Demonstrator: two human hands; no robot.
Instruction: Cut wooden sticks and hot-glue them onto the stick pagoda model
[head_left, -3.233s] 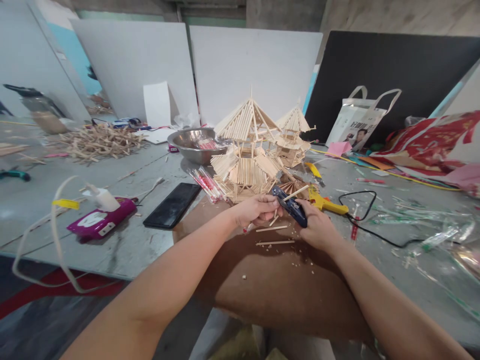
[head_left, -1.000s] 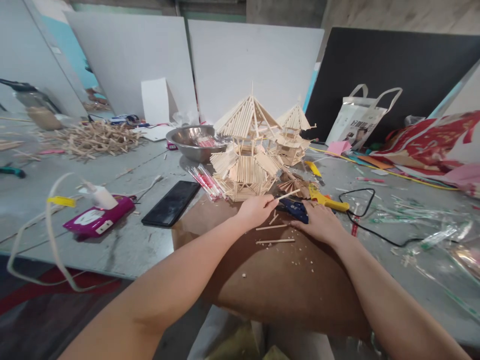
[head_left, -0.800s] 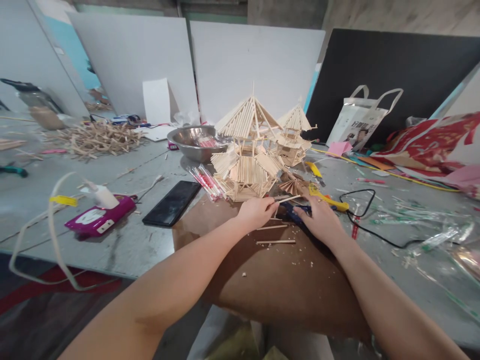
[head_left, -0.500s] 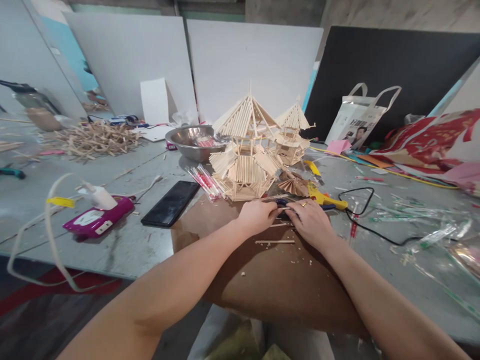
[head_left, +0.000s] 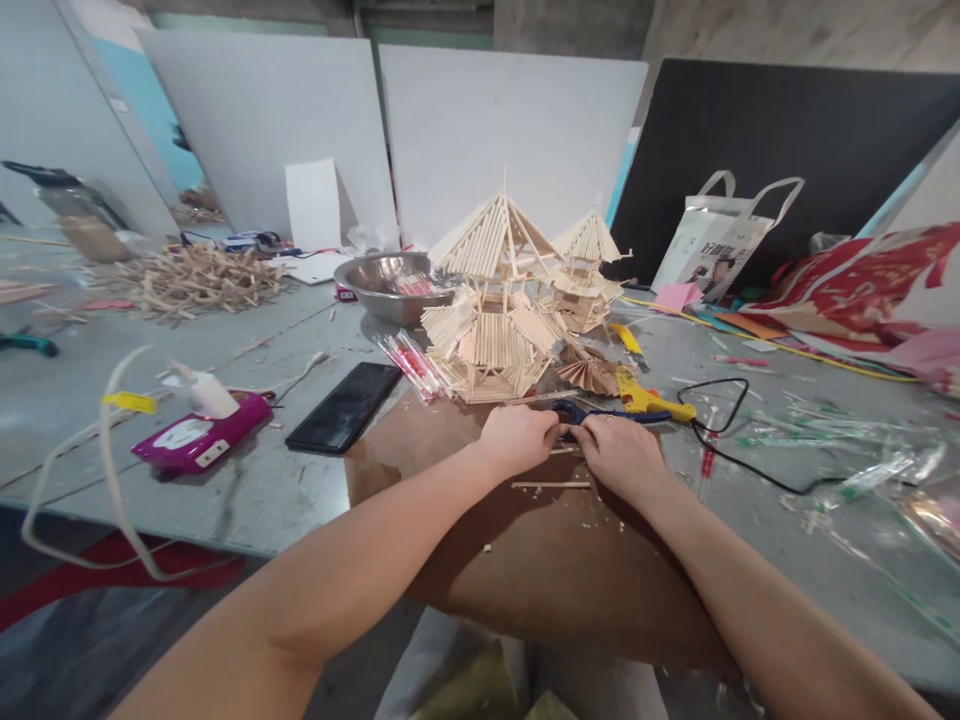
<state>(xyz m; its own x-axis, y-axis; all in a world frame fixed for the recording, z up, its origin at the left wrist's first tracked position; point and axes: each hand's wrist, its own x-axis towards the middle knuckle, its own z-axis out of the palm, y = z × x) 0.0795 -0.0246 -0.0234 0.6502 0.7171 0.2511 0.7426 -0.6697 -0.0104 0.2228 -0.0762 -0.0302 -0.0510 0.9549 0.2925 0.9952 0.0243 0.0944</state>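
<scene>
My left hand [head_left: 517, 438] and my right hand [head_left: 624, 455] meet over a brown board [head_left: 517, 560], fingers pinched close together. Between the fingertips is a thin wooden stick, mostly hidden by them. Another thin stick [head_left: 551, 486] lies on the board just below my hands, among small crumbs of wood. Blue-handled pliers [head_left: 611, 412] rest directly beyond my fingers, beside a yellow glue gun [head_left: 651, 400]. Behind my left hand stands a pagoda model [head_left: 491, 335] built of thin sticks, with a folded brown paper fan [head_left: 587, 370] at its right.
A black phone [head_left: 343, 408], a purple power strip [head_left: 202, 432] with a looping white cable, and a steel bowl [head_left: 382, 290] are on the left. A second pagoda model [head_left: 585, 270] stands behind. Plastic wrappers [head_left: 862, 440] and a black cord lie right.
Both hands have shifted slightly down and closer together, uncovering more of the blue pliers. The stick between the fingers shows less now. The camera view has tilted slightly.
</scene>
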